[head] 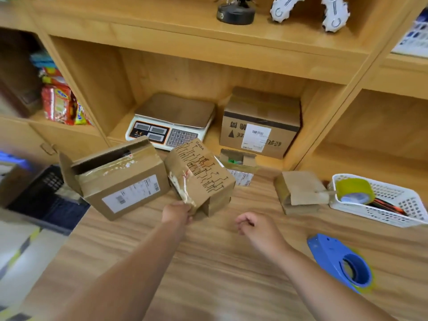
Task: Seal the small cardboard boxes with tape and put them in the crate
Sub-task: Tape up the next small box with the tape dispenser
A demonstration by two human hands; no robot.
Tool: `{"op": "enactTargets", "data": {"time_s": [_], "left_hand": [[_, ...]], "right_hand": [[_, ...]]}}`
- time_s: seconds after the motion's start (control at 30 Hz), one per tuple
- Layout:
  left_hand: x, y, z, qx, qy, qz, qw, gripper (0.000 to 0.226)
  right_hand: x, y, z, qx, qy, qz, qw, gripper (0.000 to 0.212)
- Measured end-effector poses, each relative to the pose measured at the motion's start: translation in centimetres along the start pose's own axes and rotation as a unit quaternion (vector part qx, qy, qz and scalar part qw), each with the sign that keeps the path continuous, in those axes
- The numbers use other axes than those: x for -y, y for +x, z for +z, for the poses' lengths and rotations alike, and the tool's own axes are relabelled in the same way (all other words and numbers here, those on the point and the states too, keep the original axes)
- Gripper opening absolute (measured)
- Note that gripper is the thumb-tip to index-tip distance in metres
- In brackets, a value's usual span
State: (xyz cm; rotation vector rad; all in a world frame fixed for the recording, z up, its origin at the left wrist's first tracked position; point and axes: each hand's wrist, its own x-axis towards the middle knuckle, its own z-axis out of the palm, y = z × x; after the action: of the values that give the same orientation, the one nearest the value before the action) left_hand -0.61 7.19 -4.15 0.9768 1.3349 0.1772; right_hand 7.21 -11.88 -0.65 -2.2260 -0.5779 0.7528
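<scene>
Pale wood-grain table (208,262). At its far left, a labelled box (125,184) with one end flap open. Far middle, by the shelf edge, a small open box (238,162). Right of that, a squashed box (298,191), just beside a white basket (370,215). Near right, a blue tape dispenser (340,262). Beyond, on the shelf (117,132), a scale (171,121) and a big box (261,126).

Tape roll (354,190) in basket (379,217)
</scene>
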Motion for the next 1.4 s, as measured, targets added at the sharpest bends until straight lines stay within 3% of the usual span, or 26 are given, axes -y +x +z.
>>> {"op": "enactTargets", "data": {"time_s": [0.13,0.4,0.63,0.7,0.87,1.0,1.07,1.13,1.23,1.4], "left_hand": [[1.1,-1.5,0.8,0.023,-0.020,0.006,1.000,0.008],[4.0,-6.3,2.2,0.129,0.037,0.008,0.991,0.024],[6.1,-7.3,1.0,0.159,0.098,0.018,0.982,0.018],[6.3,-6.2,-0.1,0.138,0.114,0.029,0.983,0.014],[4.3,-3.8,-3.2,-0.025,0.173,0.129,0.976,0.010],[1.3,-1.9,-4.2,-0.012,0.192,0.173,0.966,0.059],[0.0,-1.1,-4.3,0.037,0.189,0.161,0.968,0.072],[-1.0,-0.3,-4.3,0.081,0.196,0.141,0.967,0.078],[-1.9,0.2,-4.2,0.136,0.205,0.151,0.957,0.063],[-1.8,-0.3,-4.0,0.175,0.206,0.150,0.951,0.052]], "right_hand": [[0.5,0.0,0.0,-0.017,-0.051,-0.046,0.998,0.029],[0.2,-0.8,-0.1,-0.143,-0.158,-0.097,0.972,0.020],[-1.3,-2.3,0.7,-0.173,-0.191,-0.050,0.965,0.021],[-1.4,-2.5,1.2,-0.189,-0.187,-0.025,0.964,0.019],[-2.0,-2.5,2.5,-0.206,-0.180,0.010,0.962,0.015],[-2.1,-1.9,3.4,-0.188,-0.187,0.049,0.963,0.017],[-2.1,-1.3,3.9,-0.173,-0.148,0.085,0.970,0.033],[-1.6,-0.9,4.3,-0.158,-0.033,0.097,0.982,0.049],[-0.7,-0.5,4.3,-0.118,0.091,0.109,0.983,0.062],[-0.6,0.0,4.1,-0.107,0.135,0.128,0.977,0.061]]}}
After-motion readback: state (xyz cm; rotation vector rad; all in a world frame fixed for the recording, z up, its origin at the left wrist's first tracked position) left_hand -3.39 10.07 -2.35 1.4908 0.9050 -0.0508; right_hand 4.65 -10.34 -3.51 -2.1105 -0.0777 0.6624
